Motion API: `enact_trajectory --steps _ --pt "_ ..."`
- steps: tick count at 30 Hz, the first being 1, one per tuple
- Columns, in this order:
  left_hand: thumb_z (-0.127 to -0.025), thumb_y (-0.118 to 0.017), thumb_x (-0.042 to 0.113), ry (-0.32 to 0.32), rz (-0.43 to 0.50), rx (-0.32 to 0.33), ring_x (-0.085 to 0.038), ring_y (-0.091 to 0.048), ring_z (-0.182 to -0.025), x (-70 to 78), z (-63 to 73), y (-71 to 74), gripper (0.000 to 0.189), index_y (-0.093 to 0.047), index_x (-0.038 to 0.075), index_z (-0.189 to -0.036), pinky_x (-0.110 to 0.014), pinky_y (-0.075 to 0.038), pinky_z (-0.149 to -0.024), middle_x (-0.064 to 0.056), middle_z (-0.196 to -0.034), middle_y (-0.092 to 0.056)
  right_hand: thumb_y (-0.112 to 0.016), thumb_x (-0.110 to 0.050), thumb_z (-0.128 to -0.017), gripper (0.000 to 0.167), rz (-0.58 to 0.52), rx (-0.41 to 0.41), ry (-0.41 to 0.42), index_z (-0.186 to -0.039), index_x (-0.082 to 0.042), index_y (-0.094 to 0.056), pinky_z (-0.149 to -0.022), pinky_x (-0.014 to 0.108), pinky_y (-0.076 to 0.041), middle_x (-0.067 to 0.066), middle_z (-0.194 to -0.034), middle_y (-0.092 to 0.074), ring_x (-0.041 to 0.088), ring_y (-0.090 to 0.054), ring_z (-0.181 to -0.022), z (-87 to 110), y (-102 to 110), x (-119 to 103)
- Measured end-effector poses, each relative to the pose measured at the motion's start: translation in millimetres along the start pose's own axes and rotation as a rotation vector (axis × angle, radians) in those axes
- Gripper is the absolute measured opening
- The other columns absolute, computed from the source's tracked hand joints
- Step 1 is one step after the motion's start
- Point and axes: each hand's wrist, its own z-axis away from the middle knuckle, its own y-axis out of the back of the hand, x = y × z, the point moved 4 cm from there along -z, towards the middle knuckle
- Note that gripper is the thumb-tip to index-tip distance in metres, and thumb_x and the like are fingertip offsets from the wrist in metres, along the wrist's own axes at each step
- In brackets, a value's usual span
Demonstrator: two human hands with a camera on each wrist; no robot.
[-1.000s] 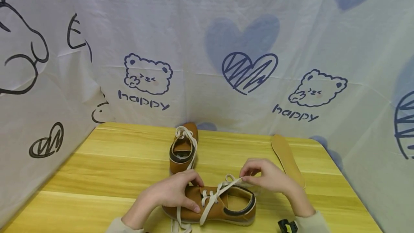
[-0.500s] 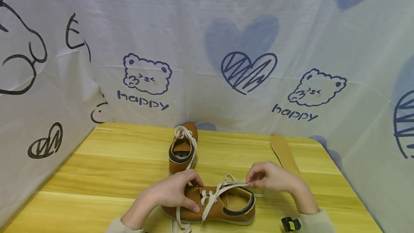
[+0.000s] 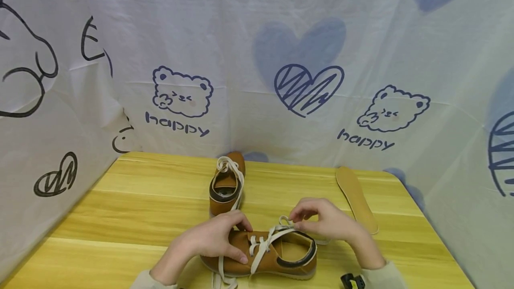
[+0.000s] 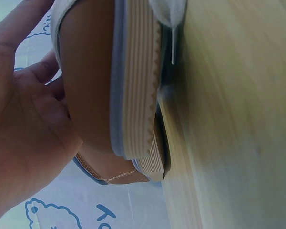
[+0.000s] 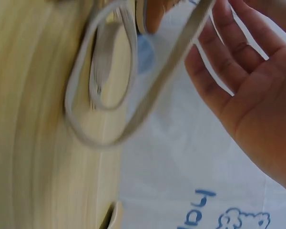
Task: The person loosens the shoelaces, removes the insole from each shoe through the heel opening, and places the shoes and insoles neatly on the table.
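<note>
A brown leather shoe (image 3: 274, 261) with a dark collar lies sideways at the table's front, toe to the left. My left hand (image 3: 213, 237) grips it over the toe, thumb on the near side and fingers on the far side. In the left wrist view its ribbed pale sole (image 4: 136, 90) shows beside the palm. My right hand (image 3: 327, 223) pinches a cream shoelace (image 3: 277, 237) just above the shoe's opening. Seen from the right wrist, the shoelace (image 5: 150, 95) hangs in a loop from the fingers, whose tips are cut off by the frame.
Behind the held shoe stands a second brown shoe (image 3: 220, 207), its laces loose over the opening. A tan insole (image 3: 358, 202) lies at the right of the wooden table (image 3: 160, 182). A printed white curtain (image 3: 241, 119) hangs behind and at both sides.
My right hand drew the shoelace out to the right, then came back left toward the shoe, with the lace slacker now. The left hand and both shoes stay in place.
</note>
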Motion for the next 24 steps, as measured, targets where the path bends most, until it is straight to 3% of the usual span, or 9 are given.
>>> enact_trajectory --steps 7,16,24 --pt "-0.074 -0.094 0.043 -0.009 -0.002 0.014 -0.015 -0.062 -0.112 1.3 -0.2 0.5 0.053 -0.065 0.023 -0.114 -0.035 -0.051 -0.1 0.011 -0.115 -0.062 -0.078 -0.015 -0.095 0.011 0.014 0.009 0.112 -0.106 -0.018 -0.077 -0.086 0.037 -0.06 -0.005 -0.103 -0.073 0.012 -0.068 -0.095 -8.6 -14.9 -15.9" --pt "-0.074 -0.094 0.044 -0.007 -0.011 0.01 -0.014 -0.062 -0.112 1.7 -0.2 0.4 0.054 -0.065 0.023 -0.115 -0.035 -0.051 -0.1 0.011 -0.116 -0.062 -0.082 -0.01 -0.09 0.016 0.061 -0.001 0.142 -0.101 -0.021 -0.077 -0.085 0.032 -0.059 -0.01 -0.1 -0.07 0.006 -0.066 -0.093 -13.9 -28.3 -29.9" --pt "-0.075 -0.093 0.044 -0.001 -0.013 0.002 -0.012 -0.061 -0.112 -0.3 -0.2 -0.2 0.054 -0.065 0.023 -0.115 -0.035 -0.051 -0.1 0.012 -0.116 -0.062 -0.079 -0.01 -0.093 0.015 0.079 0.009 0.138 -0.098 -0.024 -0.076 -0.084 0.033 -0.058 -0.012 -0.099 -0.068 0.005 -0.064 -0.092 -15.0 -30.9 -30.0"
